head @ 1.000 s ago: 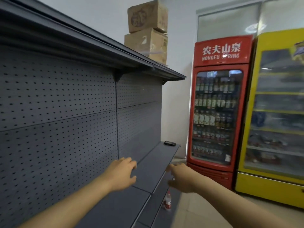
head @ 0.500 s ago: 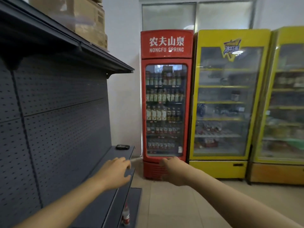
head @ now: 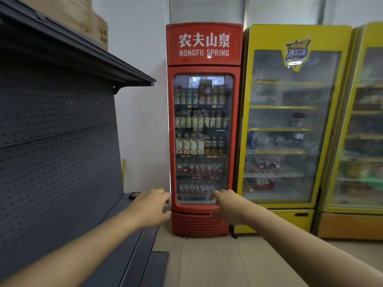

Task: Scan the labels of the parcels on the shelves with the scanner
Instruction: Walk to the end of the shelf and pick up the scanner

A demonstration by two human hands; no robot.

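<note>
Both hands reach forward with relaxed fingers and hold nothing. The left hand [head: 152,208] is near a small dark device [head: 134,195], probably the scanner, lying on the grey metal shelf [head: 116,212]. The right hand [head: 229,206] is before the red drinks fridge [head: 204,129]. Brown cardboard parcels [head: 83,21] stand on the top shelf, far left.

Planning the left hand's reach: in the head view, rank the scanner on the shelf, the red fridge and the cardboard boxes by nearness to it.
From the left hand:
1. Scanner, just left of the fingers on the shelf.
2. Red fridge, ahead to the right.
3. Cardboard boxes, high on the top shelf.
</note>
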